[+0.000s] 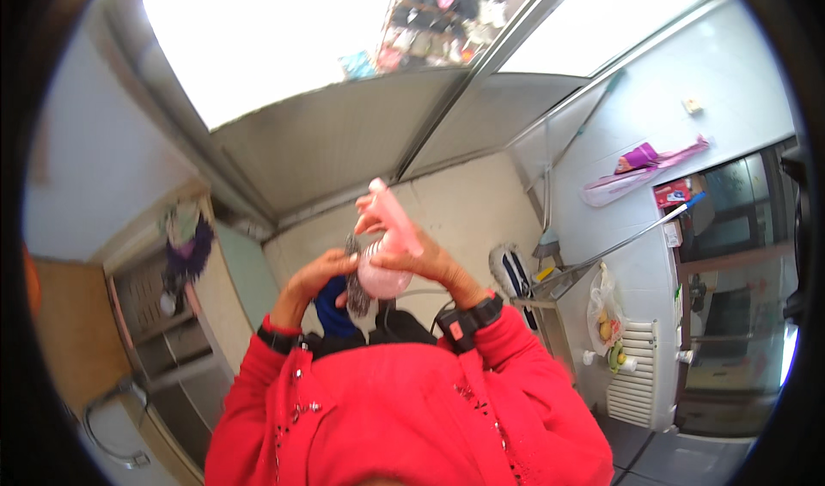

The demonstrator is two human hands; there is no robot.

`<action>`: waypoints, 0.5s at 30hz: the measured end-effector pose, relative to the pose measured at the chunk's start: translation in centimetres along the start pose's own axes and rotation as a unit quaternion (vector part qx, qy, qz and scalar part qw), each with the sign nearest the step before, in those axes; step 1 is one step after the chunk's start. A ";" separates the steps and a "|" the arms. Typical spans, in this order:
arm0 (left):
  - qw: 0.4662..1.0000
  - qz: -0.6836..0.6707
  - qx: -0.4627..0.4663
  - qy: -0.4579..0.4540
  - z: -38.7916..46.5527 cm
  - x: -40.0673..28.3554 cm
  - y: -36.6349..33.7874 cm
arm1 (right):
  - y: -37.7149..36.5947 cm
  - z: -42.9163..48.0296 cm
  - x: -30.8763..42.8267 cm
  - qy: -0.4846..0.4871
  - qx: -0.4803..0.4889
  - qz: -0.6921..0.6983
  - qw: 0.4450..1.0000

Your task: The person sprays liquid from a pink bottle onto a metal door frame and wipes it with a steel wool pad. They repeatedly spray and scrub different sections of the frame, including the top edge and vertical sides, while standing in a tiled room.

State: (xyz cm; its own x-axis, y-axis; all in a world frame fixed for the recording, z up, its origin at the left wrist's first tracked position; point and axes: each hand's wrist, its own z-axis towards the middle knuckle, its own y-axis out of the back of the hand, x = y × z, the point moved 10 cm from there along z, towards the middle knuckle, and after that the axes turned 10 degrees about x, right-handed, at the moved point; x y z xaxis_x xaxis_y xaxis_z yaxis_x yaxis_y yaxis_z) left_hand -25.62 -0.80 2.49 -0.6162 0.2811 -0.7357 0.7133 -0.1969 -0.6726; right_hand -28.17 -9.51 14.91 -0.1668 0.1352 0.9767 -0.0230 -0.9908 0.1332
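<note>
My right hand (428, 257) grips a pink plastic handle (396, 218). The same hand also holds a rounded pink plastic cup (385, 283) with a ribbed neck. Whether the handle and cup are joined is hidden by my fingers. Against the cup's left side sits a grey steel wool scourer (356, 292). My left hand (322, 273) pinches this scourer from the left, its thumb near the cup. Both hands are in front of my red jacket, above the pale floor.
Ahead stands a framed glass partition (322, 144), with shoes on a rack (432, 22) beyond it. To the right are a broom (546, 244), a mop head (509, 270), a white radiator (635, 383) and a hanging plastic bag (604, 312). An open-shelved cabinet (174, 350) stands left.
</note>
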 end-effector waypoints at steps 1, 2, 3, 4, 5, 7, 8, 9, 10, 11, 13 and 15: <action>1.000 -0.005 0.010 0.000 0.2 -0.3 0.0 | 0.3 0.0 -0.1 -0.009 -0.011 -0.034 0.999; 1.000 -0.002 0.005 0.000 0.4 -0.4 0.1 | 0.6 -0.1 0.0 -0.004 -0.022 -0.048 0.999; 0.999 -0.012 0.046 0.003 0.7 -0.7 -0.4 | 1.0 -0.1 0.2 -0.001 -0.034 -0.059 0.998; 1.000 0.006 0.014 0.023 0.9 -0.5 0.3 | 1.2 -0.2 0.2 -0.004 -0.038 -0.005 0.999; 0.999 0.003 0.002 0.033 1.1 -0.4 0.6 | 1.5 -0.2 0.2 -0.001 -0.047 0.062 0.997; 0.999 -0.005 0.015 0.047 1.7 -0.4 0.8 | 1.6 -0.2 0.5 -0.017 -0.033 0.093 0.995; 0.999 0.004 0.017 0.048 2.1 -0.6 0.9 | 1.9 -0.3 1.2 -0.009 -0.034 0.089 0.995; 0.999 0.010 0.025 0.046 2.4 -0.8 1.1 | 2.0 -0.2 1.7 -0.003 -0.026 0.091 0.995; 0.998 0.026 0.026 0.051 2.8 -1.1 1.4 | 2.3 -0.3 2.1 0.001 -0.028 0.098 0.995; 0.997 0.023 0.041 0.055 3.2 -1.2 1.3 | 2.8 -0.4 2.4 0.003 -0.035 0.098 0.995; 0.995 0.028 0.048 0.077 4.1 -1.3 1.6 | 3.4 -0.7 2.4 -0.007 -0.043 0.107 0.993; 0.993 0.047 0.025 0.105 4.7 -1.4 1.9 | 4.3 -1.1 2.3 -0.004 -0.061 0.119 0.991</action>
State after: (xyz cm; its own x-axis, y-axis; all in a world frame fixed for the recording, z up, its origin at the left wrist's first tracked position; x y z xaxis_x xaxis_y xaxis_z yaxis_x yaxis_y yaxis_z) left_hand -24.98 -5.99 1.92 -0.4609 0.4479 -0.7661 0.7440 -0.2757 -0.6087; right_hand -29.78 -13.46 17.54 -0.1737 -0.1021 0.9795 -0.1039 -0.9872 -0.1213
